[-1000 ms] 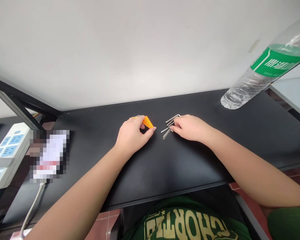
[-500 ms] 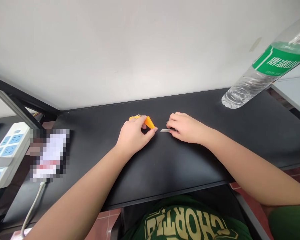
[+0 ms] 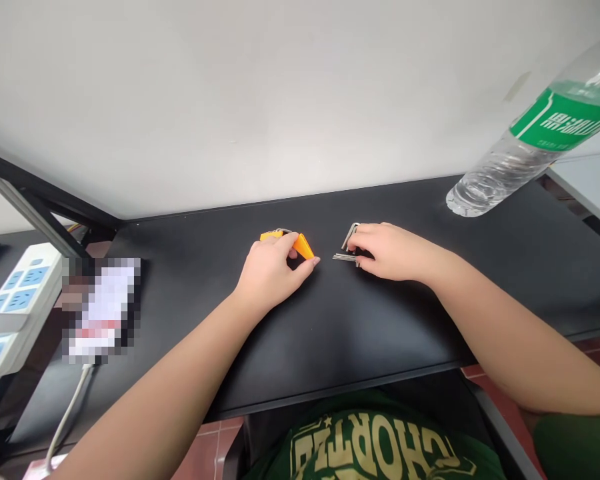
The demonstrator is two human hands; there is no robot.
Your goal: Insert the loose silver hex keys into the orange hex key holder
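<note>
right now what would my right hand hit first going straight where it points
Beyond the metal keys at its fingertips, your right hand would probably meet your left hand or the orange piece; depth unclear.

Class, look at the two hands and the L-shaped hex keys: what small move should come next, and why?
Probably, the right hand should gather the hex keys into line. Its fingertips are already at them, yet some slant away from the rest. The left hand seems able to keep the orange holder steady meanwhile.
</note>
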